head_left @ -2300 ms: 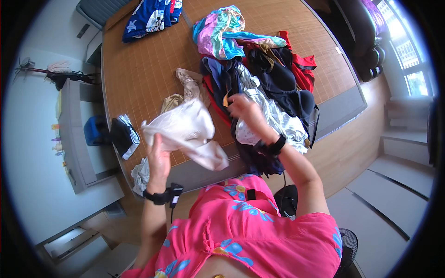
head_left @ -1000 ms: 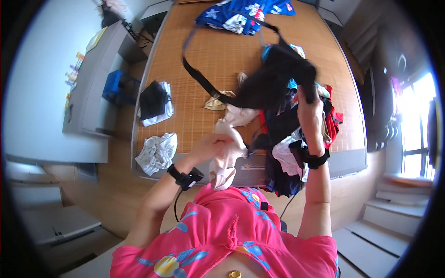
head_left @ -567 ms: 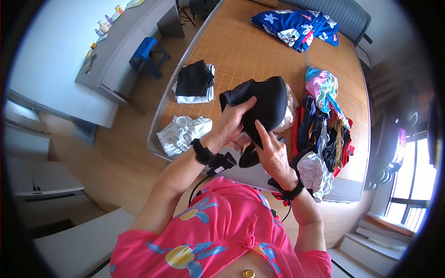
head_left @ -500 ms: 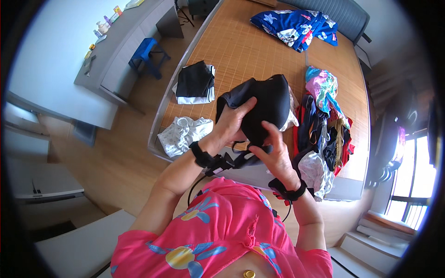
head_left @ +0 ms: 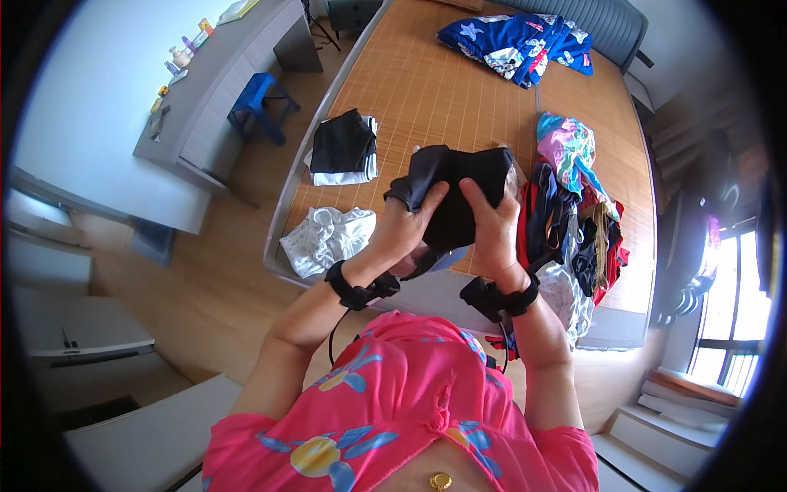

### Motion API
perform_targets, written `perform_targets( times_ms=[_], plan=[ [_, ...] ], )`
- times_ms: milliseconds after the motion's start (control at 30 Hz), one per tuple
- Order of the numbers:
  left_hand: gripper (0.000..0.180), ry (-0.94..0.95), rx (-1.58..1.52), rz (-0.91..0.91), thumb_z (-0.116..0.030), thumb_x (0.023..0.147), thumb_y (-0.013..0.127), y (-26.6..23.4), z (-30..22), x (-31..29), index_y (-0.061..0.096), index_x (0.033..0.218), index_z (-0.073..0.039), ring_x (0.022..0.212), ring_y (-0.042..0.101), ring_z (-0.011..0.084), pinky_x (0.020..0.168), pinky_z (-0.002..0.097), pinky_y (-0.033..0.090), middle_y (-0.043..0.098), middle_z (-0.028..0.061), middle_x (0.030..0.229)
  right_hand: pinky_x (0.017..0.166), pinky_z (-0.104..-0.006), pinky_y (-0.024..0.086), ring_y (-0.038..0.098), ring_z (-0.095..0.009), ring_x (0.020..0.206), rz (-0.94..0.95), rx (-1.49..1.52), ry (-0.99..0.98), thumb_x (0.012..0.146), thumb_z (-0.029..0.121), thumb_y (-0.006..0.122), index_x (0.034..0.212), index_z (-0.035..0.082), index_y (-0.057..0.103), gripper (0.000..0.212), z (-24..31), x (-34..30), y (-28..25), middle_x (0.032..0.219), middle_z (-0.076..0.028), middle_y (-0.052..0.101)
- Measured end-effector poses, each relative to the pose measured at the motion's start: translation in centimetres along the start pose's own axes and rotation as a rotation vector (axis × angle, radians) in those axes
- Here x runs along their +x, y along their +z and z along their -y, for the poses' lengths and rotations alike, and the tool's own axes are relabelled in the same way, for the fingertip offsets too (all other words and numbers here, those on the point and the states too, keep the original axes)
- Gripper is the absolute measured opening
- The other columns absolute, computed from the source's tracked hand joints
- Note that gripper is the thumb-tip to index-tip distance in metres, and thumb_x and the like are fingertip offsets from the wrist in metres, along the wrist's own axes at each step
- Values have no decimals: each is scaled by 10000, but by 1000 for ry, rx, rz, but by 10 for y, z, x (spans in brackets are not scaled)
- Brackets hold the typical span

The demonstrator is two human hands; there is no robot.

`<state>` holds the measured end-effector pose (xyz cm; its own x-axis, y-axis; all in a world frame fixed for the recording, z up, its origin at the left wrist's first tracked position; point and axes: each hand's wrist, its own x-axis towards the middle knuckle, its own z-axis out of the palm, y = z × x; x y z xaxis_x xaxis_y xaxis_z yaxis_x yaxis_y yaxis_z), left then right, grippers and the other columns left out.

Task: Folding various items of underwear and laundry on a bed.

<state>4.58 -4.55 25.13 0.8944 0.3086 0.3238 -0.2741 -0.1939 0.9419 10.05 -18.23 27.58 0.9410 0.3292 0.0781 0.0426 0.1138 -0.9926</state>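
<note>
Above the near edge of the bed, both my hands grip a black bra (head_left: 455,209) with smooth moulded cups. My left hand (head_left: 407,225) clasps its left side, thumb on top and fingers hidden beneath. On the other side my right hand (head_left: 494,225) pinches it, thumb laid over the cloth and fingers curled behind. To the left lie a crumpled white patterned garment (head_left: 328,239) and a neat stack topped by a folded black garment (head_left: 343,141). Right of my hands is a heap of mixed clothes (head_left: 566,201), with a colourful garment (head_left: 566,148) at its far end.
The clothes rest on a bed with a woven tan mat (head_left: 426,90). A blue patterned bundle (head_left: 525,49) lies near the headboard (head_left: 602,29). Left of the bed stand a blue stool (head_left: 261,102) and a grey desk (head_left: 197,98) with small bottles on it.
My right hand has moved up from the bra's lower edge to its right side. The bra has been folded more compactly, and its dangling strap no longer shows clearly.
</note>
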Motion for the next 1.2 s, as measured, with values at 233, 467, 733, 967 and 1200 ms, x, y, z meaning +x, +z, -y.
perform_targets(
  times_ms=[233,467,733,967,1200],
  plan=[
    [467,-74,-172,135,-271,885,651,36,-15,-14,504,1214,25,989,579,177,857,297,466,618,102,1090,666,-254,443,543,-88,725,-64,89,70,938,352,553,939,-31,639,393,4,13,-35,802,-27,633],
    [420,-385,-140,185,-230,886,645,67,-39,-3,508,1207,4,981,586,182,839,288,472,619,88,1092,777,-293,450,565,-146,837,-57,-61,-104,918,246,578,1041,-37,592,308,-5,22,-71,894,-98,635],
    [445,-372,-757,40,-332,901,613,58,-39,29,521,1235,-51,1033,603,173,885,339,509,611,88,1142,862,-289,443,541,-144,1004,-48,-35,-244,875,220,625,1229,28,501,421,19,15,-137,1120,-73,559],
    [464,-446,-764,-54,-383,884,623,61,-42,35,574,1151,-6,990,622,173,840,332,527,632,93,1093,912,-366,418,555,-255,1045,257,-576,-477,734,464,746,1202,18,482,698,13,-11,-125,1065,-164,586],
    [527,-298,-485,306,-91,783,744,71,-58,25,493,1235,7,1063,546,142,927,288,439,581,77,1166,763,-306,471,592,-181,881,122,89,22,769,289,758,1272,-7,391,689,1,6,-106,992,-130,604]
  ],
)
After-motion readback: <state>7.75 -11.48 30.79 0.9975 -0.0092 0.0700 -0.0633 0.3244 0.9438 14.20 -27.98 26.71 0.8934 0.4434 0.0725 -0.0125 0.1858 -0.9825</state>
